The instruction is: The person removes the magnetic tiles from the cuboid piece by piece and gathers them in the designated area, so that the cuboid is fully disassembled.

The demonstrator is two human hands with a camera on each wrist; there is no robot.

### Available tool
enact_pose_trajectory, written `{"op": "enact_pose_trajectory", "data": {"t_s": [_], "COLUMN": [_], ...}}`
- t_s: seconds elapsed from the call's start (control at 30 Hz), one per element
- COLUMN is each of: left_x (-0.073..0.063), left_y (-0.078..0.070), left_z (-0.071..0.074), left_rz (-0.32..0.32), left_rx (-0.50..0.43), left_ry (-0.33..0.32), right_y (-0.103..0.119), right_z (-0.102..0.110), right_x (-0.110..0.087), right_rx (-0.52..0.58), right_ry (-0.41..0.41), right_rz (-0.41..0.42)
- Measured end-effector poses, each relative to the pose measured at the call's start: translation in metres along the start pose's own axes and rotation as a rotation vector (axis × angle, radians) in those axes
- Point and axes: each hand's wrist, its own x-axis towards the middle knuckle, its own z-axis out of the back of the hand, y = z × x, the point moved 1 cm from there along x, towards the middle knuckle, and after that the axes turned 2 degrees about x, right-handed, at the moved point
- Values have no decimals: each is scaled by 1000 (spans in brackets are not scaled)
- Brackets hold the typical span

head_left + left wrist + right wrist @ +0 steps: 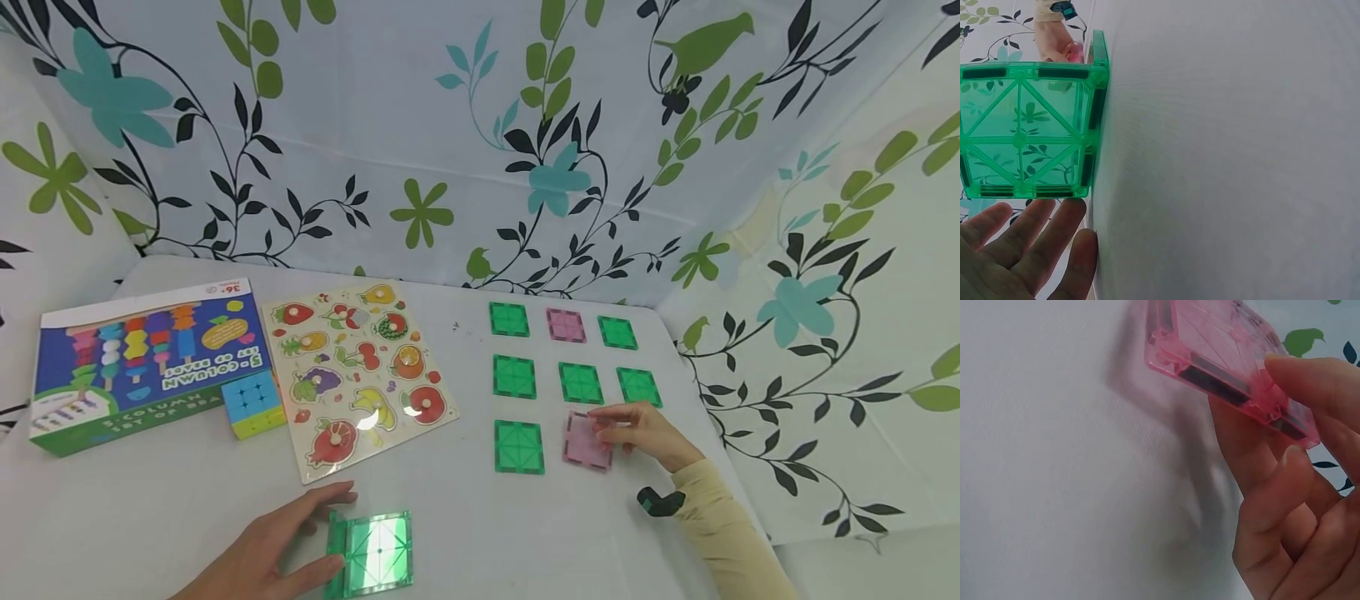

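Note:
My left hand [273, 537] is beside a green magnetic tile [1019, 134] that stands upright along the left edge of a flat green magnetic tile [379, 552]. Its fingers are loosely straight and spread, with fingertips right at the standing tile's edge in the left wrist view. In the head view the thumb overlaps that tile. My right hand [648, 433] pinches a pink magnetic tile [1229, 369] between thumb and fingers. The tile is tilted over the white cloth and casts a shadow. Left of it lies a green tile [519, 447], with another green tile [581, 383] behind.
More square tiles lie spaced in rows, including a pink one [566, 326] at the back. A fruit puzzle board [367, 375], a blue-and-yellow cube [253, 404] and a boxed bead set [150, 358] occupy the left. Patterned fabric [420, 125] rises behind the table.

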Motion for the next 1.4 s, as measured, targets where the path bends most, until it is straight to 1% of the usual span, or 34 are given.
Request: {"op": "enact_pose_trajectory", "data": {"t_s": [0.1,0.23,0.37,0.5,0.67,0.9,1.07,1.2,1.3,1.4], "left_x": [0,1,2,1,1,1,0,-1,1,2], "left_y": [0,0,-1,-2,-3,-4,-5,-5,-4,-3], "left_z": [0,0,0,0,0,1,0,0,0,2], "left_rz": [11,20,22,10,-2,-6,-27,-48,-18,19], "left_rx": [-9,-2,8,18,31,31,32,9,9,35], "left_ry": [13,16,14,4,-1,0,-12,-17,6,33], "right_y": [-4,-5,-1,1,0,0,-1,-1,0,2], "right_z": [0,-3,-8,-14,-18,-15,-15,-15,-15,-16], "right_x": [0,-1,-3,-7,-13,-20,-20,-20,-21,-22], "right_rx": [-46,-123,-224,-341,-430,-465,-469,-479,-487,-491], "right_ry": [-10,-14,-14,-31,-54,-76,-62,-52,-50,-53], "right_rz": [-16,-7,60,131,177,160,122,105,98,103]}}
